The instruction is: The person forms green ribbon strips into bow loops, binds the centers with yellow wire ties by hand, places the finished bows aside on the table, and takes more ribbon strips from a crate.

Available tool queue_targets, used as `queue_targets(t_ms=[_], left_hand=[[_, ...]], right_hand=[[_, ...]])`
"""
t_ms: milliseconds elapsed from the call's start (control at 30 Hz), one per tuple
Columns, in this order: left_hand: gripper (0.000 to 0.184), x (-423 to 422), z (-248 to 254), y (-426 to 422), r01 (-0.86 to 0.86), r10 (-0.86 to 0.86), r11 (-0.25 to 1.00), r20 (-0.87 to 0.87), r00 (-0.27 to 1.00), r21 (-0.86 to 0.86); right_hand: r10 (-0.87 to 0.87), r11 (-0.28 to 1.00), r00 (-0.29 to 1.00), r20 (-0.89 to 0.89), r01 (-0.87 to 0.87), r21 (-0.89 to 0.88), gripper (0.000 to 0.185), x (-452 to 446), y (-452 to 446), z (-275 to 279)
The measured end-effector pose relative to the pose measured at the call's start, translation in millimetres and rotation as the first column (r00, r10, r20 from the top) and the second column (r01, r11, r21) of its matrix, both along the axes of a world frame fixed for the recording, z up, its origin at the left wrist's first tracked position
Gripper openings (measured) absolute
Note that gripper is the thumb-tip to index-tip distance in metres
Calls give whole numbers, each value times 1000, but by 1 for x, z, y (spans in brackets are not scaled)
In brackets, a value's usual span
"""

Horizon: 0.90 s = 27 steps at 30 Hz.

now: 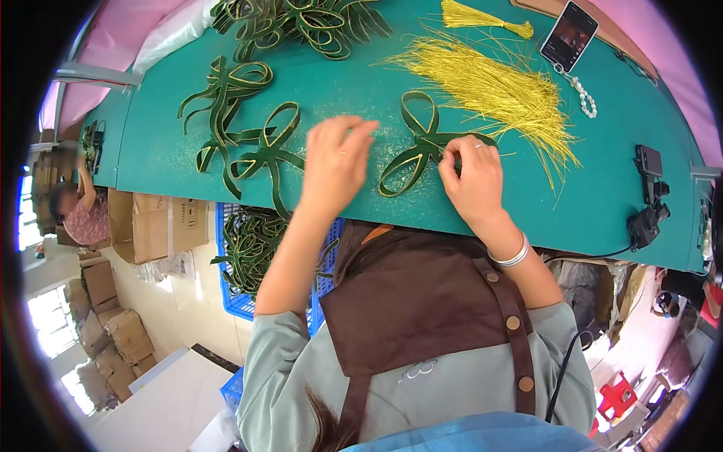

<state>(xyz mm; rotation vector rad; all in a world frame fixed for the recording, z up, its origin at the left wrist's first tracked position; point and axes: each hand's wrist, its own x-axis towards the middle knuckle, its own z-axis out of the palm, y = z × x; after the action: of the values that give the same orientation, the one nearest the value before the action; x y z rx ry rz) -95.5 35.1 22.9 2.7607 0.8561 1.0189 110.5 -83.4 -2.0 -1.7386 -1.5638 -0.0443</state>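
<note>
On the green table [301,75] lies a dark green ribbon bow [410,172] with gold edging, its loops spread out. My right hand [476,177] has thumb and fingers pinched at the bow's right side, close to its centre. To the left of that bow, my left hand [337,162] hovers above the table, slightly blurred. Its fingers point right and a little apart, and I see nothing held in them. Beside my left wrist rests another green bow [269,154], with a further looped ribbon [224,98] behind it.
A pile of green bows [301,26] sits at the back. Loose gold wire ties [497,83] and a tied bundle [486,19] lie back right, near a phone [570,36] with a beaded strap [585,98]. Black devices [649,200] stand right. A blue basket [239,305] of ribbons is below.
</note>
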Motion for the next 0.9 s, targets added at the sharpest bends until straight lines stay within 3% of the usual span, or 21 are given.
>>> queue_targets(t_ms=[67, 167, 400, 567, 800, 900], left_hand=[[26, 16, -8, -8, 45, -42, 995, 33, 999, -90], [29, 34, -9, -12, 81, -62, 914, 60, 996, -398], [29, 42, -13, -1, 189, -165, 893, 93, 982, -409], [19, 44, -19, 3, 217, -202, 936, 83, 976, -276], [9, 46, -12, 4, 215, -208, 935, 55, 977, -283], [7, 32, -8, 14, 113, -117, 948, 2, 993, -296]], right_hand=[[-15, 1000, 1000, 20, 16, -14, 12, 1, -1, 1], [-15, 1000, 998, 68, 15, -4, 14, 3, 1, 1], [-12, 997, 996, 93, 19, -75, 10, -2, 9, 6], [12, 997, 994, 107, -3, -81, 9, -7, 20, 10], [18, 996, 997, 71, -11, -91, 4, 1, 10, 12], [-4, 997, 1000, 27, 6, -81, 3, 11, -2, 19]])
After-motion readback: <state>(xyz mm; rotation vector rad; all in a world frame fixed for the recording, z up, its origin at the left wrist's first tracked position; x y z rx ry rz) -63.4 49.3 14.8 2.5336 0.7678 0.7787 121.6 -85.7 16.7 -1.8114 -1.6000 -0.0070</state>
